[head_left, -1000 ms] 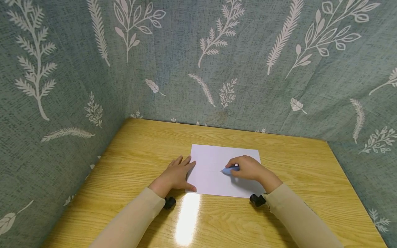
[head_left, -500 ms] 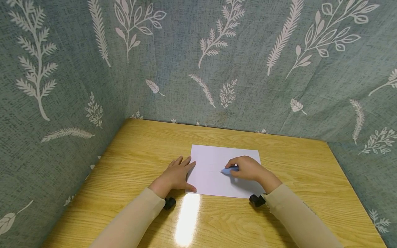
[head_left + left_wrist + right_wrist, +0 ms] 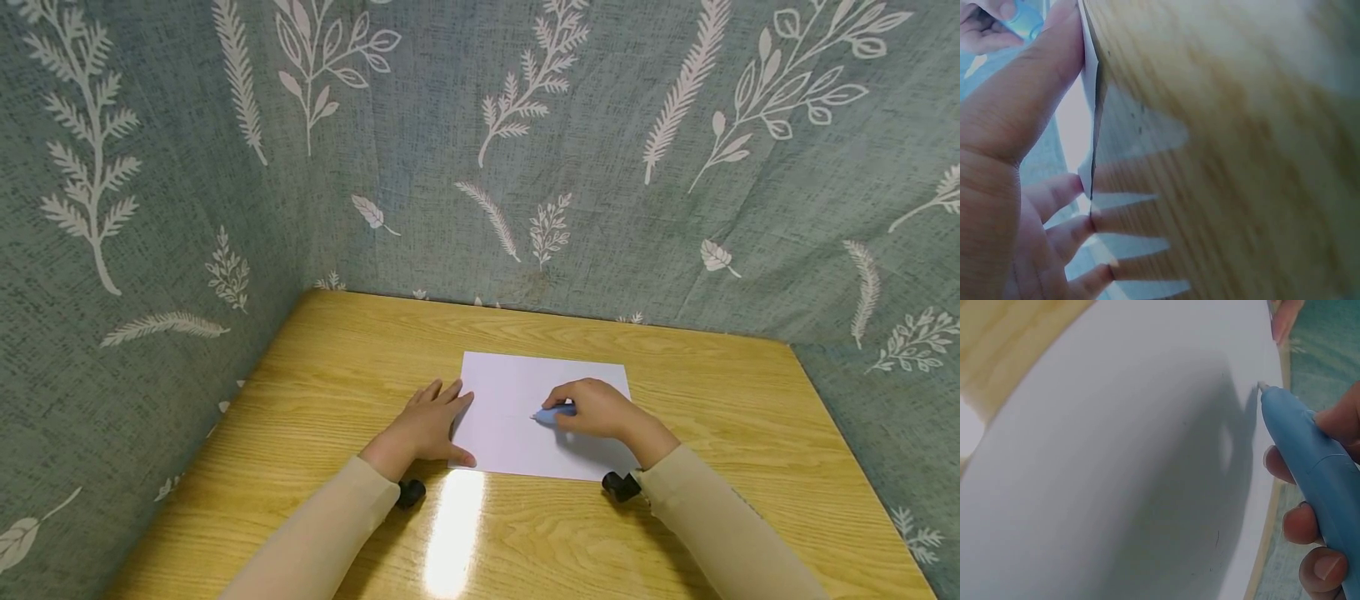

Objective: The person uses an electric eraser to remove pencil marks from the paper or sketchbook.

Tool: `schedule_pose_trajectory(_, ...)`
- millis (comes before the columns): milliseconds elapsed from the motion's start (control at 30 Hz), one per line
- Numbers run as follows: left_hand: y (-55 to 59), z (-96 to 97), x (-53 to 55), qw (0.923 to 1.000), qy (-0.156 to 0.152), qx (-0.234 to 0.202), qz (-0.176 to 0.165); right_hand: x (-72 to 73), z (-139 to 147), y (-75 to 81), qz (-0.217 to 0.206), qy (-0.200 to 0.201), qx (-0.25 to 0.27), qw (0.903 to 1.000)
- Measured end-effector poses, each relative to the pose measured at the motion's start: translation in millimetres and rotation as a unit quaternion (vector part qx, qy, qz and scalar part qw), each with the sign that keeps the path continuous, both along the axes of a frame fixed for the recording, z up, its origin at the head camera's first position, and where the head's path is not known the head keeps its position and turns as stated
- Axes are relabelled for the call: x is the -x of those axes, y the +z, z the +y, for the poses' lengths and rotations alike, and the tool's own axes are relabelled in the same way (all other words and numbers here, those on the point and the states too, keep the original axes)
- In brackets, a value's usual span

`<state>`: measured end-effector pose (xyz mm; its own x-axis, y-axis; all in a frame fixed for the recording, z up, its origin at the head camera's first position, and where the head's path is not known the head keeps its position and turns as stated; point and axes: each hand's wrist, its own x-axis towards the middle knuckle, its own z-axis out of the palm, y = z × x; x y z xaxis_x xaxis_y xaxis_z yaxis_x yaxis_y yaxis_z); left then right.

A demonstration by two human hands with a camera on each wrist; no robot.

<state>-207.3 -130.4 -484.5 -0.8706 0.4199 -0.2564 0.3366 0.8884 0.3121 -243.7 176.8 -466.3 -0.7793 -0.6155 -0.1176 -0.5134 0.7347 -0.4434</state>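
A white sheet of paper lies flat on the wooden table. My right hand grips a thick, light blue pen over the right half of the sheet. In the right wrist view, the thumb and curled fingers wrap the pen, and its narrow pale tip is right at the paper. The left hand rests at the sheet's left edge with fingers spread, thumb and index fingertip over the paper. The left wrist view shows this hand's thumb along the edge of the sheet.
Green-grey fabric with white leaf prints hangs behind and beside the table. Black wrist cameras sit under both cuffs, the left one and the right one. A bright glare shows on the tabletop before the paper.
The pen tip has shifted very slightly left across the paper with my right hand. My left hand has stayed in place.
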Motion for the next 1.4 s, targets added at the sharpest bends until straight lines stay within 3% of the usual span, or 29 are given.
schedule_pose_trajectory(1400, -4.4, 0.0, 1.9, 1.0000, 0.002, -0.005, -0.001, 0.9, -5.3, 0.4, 0.006, 0.005, -0.005, 1.0000)
